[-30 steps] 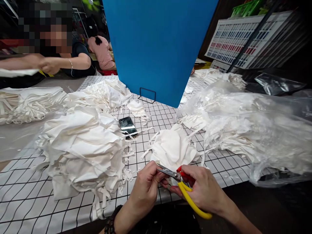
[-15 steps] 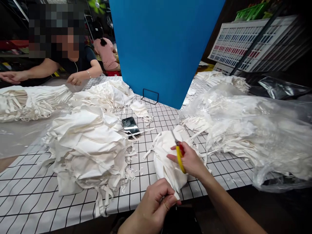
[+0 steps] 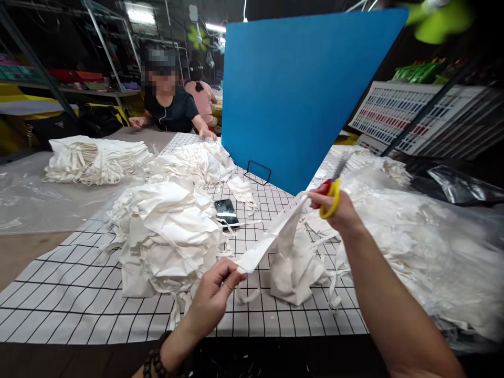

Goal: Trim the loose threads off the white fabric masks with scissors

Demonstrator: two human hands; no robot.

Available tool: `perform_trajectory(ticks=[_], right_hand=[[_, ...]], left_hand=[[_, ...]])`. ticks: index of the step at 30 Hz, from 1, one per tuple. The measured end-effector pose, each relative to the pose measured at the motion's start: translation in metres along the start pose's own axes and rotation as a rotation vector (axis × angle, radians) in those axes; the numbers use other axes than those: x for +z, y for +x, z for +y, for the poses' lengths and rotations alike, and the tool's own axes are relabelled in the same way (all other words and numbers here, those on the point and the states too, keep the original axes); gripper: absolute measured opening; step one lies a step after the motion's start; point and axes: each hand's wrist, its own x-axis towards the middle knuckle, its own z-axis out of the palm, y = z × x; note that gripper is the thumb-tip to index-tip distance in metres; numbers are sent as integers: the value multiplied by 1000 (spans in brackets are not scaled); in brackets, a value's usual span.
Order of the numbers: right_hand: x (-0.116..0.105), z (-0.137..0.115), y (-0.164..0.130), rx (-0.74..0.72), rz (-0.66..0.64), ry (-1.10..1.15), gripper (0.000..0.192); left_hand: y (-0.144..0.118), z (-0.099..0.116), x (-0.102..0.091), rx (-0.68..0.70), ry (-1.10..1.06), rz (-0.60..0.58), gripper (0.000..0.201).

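Note:
A white fabric piece with thin straps (image 3: 289, 231) is stretched at a slant between my two hands, its lower part resting crumpled on the table. My left hand (image 3: 214, 294) pinches its lower left end between thumb and fingers. At the upper right end, the fingers of my right hand (image 3: 346, 212) grip the cloth. That same hand also carries scissors (image 3: 331, 198) with red and yellow handles, their blurred blades pointing up and away. Left of the stretched piece sits a heap of similar white fabric pieces (image 3: 169, 231).
A grid-patterned tablecloth (image 3: 149, 320) covers the table. Beyond the heap lie a phone (image 3: 226, 212) and a tall blue board (image 3: 303, 100). Clear plastic (image 3: 441, 236) covers white fabric at right. A stacked white bundle (image 3: 98, 160) lies far left, near a seated person (image 3: 173, 113).
My hands have moved apart, lifting and stretching the fabric piece. The right hand has risen with the scissors and now grips the cloth too. The view has tilted upward and swung left.

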Motion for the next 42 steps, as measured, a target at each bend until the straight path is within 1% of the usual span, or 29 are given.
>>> perform_trajectory(ticks=[2,3,4,6,8,10,12,14,16,17,19,21,22,23,24,25,26,28,29,30,31,33,34,36,37,39,40,42], right_hand=[[-31,-15,2,-54,51,96,40],[-41,-18,-3,-59,50,135,43],[-48,-17,-11,-52,40,149,45],[-52,-4,-37,-1,-4,147,47],[-45,19,-73,96,-69,107,44],[-34,45,-111,214,-134,44,39],[-25,67,-144,306,-175,-11,36],[-19,82,-167,355,-172,-39,35],[-16,89,-178,364,-141,-39,35],[-15,89,-179,360,-130,-33,36],[-10,85,-177,348,-142,-19,35],[-2,76,-171,338,-191,-10,32],[5,69,-167,333,-220,-1,31],[12,63,-163,329,-250,3,31],[20,56,-159,328,-290,-11,31],[28,50,-155,333,-343,-55,32],[37,46,-151,341,-402,-119,35],[51,41,-142,362,-500,-262,34],[56,40,-137,370,-528,-309,31],[59,41,-133,377,-540,-321,28],[61,41,-129,381,-542,-303,27],[60,40,-123,383,-551,-241,27],[58,38,-122,377,-546,-192,28],[52,32,-124,351,-482,-10,33],[49,29,-127,337,-438,105,35],[45,23,-135,332,-365,309,36],[44,22,-140,342,-348,371,35],[46,22,-147,360,-341,420,32]], left_hand=[[6,5,-9,-4,16,29,29],[9,6,-12,-10,28,26,30],[12,7,-14,-16,47,18,30],[17,6,-18,-31,120,18,30],[23,0,-24,-56,259,61,29],[28,-9,-32,-95,459,85,29],[31,-17,-40,-144,668,36,28],[32,-20,-43,-195,820,-56,28],[31,-17,-40,-229,918,-100,27],[29,-13,-36,-231,962,-81,26],[25,-3,-25,-194,1032,16,26],[20,8,-11,-108,1016,96,29],[18,13,-4,-68,955,88,29],[17,16,3,-49,857,46,28],[17,18,10,-58,730,-27,26],[17,17,17,-98,587,-121,27],[17,15,25,-169,433,-228,30],[17,6,42,-386,108,-444,35],[16,0,50,-509,-63,-523,35],[15,-5,58,-630,-239,-572,35],[14,-10,66,-738,-415,-582,36],[14,-15,79,-899,-748,-526,42],[16,-15,85,-945,-890,-476,46],[23,-12,93,-968,-1103,-358,50],[28,-9,97,-953,-1168,-298,50],[38,-5,102,-922,-1224,-202,42],[42,-3,104,-920,-1226,-169,38],[48,-2,107,-931,-1195,-118,33]])
